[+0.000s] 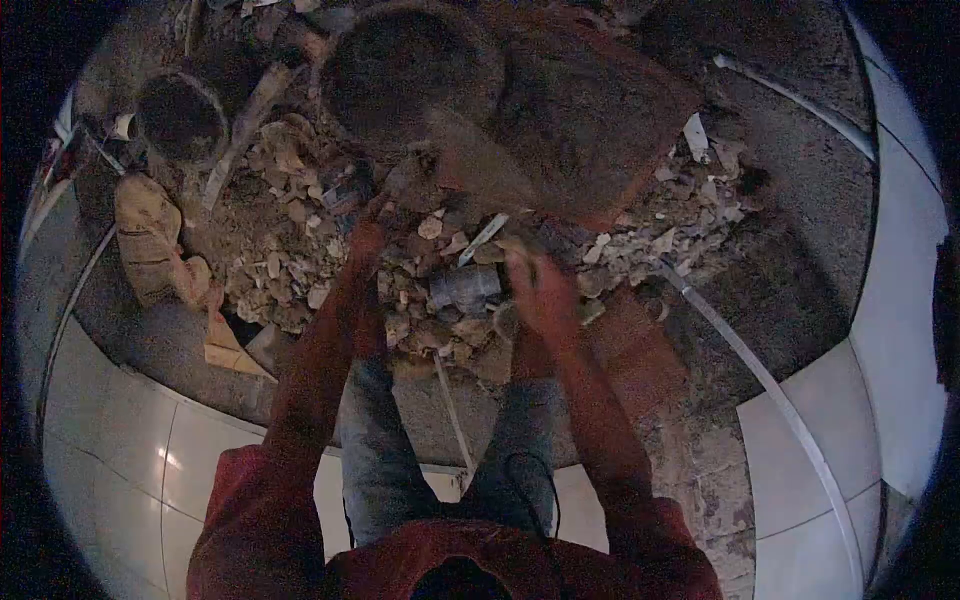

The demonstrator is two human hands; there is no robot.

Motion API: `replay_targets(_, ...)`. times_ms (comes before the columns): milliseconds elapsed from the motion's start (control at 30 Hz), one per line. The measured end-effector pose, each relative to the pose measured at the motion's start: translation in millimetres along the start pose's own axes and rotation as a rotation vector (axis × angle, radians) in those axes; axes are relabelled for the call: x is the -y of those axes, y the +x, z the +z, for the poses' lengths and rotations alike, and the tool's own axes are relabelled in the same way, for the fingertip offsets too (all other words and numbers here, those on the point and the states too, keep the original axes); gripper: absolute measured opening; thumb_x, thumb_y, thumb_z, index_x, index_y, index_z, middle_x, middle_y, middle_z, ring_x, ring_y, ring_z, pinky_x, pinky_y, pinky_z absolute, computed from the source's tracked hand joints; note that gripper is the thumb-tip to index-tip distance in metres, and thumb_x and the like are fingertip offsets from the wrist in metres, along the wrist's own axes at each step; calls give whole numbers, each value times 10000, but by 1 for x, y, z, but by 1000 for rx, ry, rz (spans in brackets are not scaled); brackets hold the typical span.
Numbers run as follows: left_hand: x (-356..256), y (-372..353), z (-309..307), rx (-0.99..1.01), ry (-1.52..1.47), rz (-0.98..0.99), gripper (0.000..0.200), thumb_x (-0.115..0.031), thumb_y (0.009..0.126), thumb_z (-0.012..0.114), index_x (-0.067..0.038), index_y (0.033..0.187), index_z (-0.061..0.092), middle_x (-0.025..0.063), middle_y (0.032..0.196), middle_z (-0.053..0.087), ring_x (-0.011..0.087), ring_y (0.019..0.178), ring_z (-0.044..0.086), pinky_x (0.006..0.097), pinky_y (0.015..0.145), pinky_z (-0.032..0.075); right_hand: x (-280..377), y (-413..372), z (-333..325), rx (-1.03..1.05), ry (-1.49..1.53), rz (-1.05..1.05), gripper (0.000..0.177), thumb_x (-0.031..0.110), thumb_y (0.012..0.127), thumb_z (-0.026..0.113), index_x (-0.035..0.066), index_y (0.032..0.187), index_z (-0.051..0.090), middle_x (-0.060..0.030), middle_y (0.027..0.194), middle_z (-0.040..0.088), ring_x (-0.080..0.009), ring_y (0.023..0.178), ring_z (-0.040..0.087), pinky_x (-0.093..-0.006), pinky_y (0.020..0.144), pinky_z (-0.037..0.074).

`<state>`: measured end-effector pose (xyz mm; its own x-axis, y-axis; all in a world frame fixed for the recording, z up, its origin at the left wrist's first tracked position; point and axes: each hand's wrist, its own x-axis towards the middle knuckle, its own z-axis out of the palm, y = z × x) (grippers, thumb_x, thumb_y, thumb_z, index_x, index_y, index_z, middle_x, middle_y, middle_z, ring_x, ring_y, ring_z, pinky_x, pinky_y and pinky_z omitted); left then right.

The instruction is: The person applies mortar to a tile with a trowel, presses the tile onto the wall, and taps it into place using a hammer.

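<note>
Both my hands are low over a heap of broken rubble (275, 265). My left hand (368, 238) is closed at the left of the heap's middle, around something too dark to make out. Just beyond it, a blurred brown, flat shape (485, 165) lies across the front of a round dark pan (410, 70). My right hand (545, 290) reaches in from the right, its fingers curled among the fragments; what they grip is hidden. Between the hands lie a grey cylindrical piece (466, 289) and a pale strip (484, 238).
A reddish-rimmed flat tray (610, 110) holds dark soil behind the heap. At the left stand a round container (180, 118) and a crumpled brown sack (148, 235). A long pale strip (760, 375) crosses the right side. White tiles (110, 420) border the dirt.
</note>
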<state>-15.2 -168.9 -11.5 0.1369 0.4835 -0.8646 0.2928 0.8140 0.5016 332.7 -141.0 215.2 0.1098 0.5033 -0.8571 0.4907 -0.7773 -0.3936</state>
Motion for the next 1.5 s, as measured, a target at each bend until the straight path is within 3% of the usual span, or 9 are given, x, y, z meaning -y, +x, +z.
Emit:
replay_targets(100, 23, 16, 1, -56, 152, -43, 808, -511, 827, 647, -75, 1432, 336, 121, 1503, 287, 288, 1326, 375, 400, 1043, 393, 39, 47, 18, -106, 115, -304, 445, 421, 944, 498, 33, 1130, 607, -202, 927, 626, -344, 825, 616, -457, 787, 471)
replay_targets(200, 17, 15, 12, 339, -921, 299, 807, -518, 810, 661, -84, 1421, 362, 129, 1500, 293, 300, 1271, 435, 405, 1015, 416, 22, 62, 22, -516, -538, -769, 400, 380, 954, 508, 38, 1133, 611, -179, 946, 629, -279, 854, 617, -436, 802, 479)
replay_targets(267, 9, 16, 16, 536, -985, 349, 784, -506, 790, 679, -99, 1398, 397, 126, 1470, 342, 306, 1243, 455, 418, 1001, 420, 21, 67, -26, 158, 355, 153, 337, 282, 950, 550, 54, 1194, 596, -175, 1038, 620, -264, 934, 609, -409, 841, 486)
replay_targets(400, 5, 54, 23, 50, 276, 138, 589, -440, 862, 604, -87, 1319, 486, 146, 1401, 416, 292, 1202, 486, 452, 948, 436, -271, 134, 16, -498, 1288, 334, 326, 168, 926, 595, -28, 1186, 578, -130, 1089, 617, -216, 901, 609, -327, 806, 495)
replay_targets(600, -39, 89, 81, -44, 26, 117, 584, -435, 866, 607, -83, 1317, 488, 145, 1379, 434, 284, 1195, 492, 452, 960, 430, -432, 208, -53, -488, 732, 287, 451, 346, 938, 547, 39, 1267, 520, -107, 1110, 605, -177, 923, 605, -309, 754, 502)
replay_targets(1100, -52, 101, 88, 197, -210, 69, 571, -422, 876, 614, -73, 1312, 494, 143, 1322, 480, 264, 1178, 507, 450, 989, 415, -328, 239, -78, -279, 1034, 20, 556, 407, 982, 420, 59, 1413, 366, -128, 1427, 389, -273, 1282, 389, -397, 1048, 324)
replay_targets(1200, -41, 103, 86, 207, -228, 54, 569, -420, 878, 615, -71, 1311, 495, 142, 1311, 489, 260, 1175, 510, 450, 995, 412, -192, 194, -94, -398, 994, 528, 566, 420, 994, 358, 60, 1431, 333, -126, 1434, 380, -294, 1300, 362, -452, 1059, 299)
replay_targets(1300, -33, 106, 87, 201, -243, 54, 566, -417, 880, 617, -69, 1310, 496, 142, 1299, 498, 256, 1171, 513, 450, 1001, 409, -387, 292, -79, -253, 1119, 55, 586, 453, 978, 365, 65, 1417, 362, -123, 1397, 414, -297, 1273, 382, -487, 1043, 304)
replay_targets(1500, -16, 93, 98, 176, -251, 37, 561, -412, 884, 619, -66, 1308, 498, 141, 1276, 517, 248, 1164, 519, 449, 1012, 403, -310, 235, -62, -771, 1049, 87, 570, 446, 967, 394, 24, 1349, 433, -141, 1300, 490, -331, 1168, 466, -496, 1009, 343)
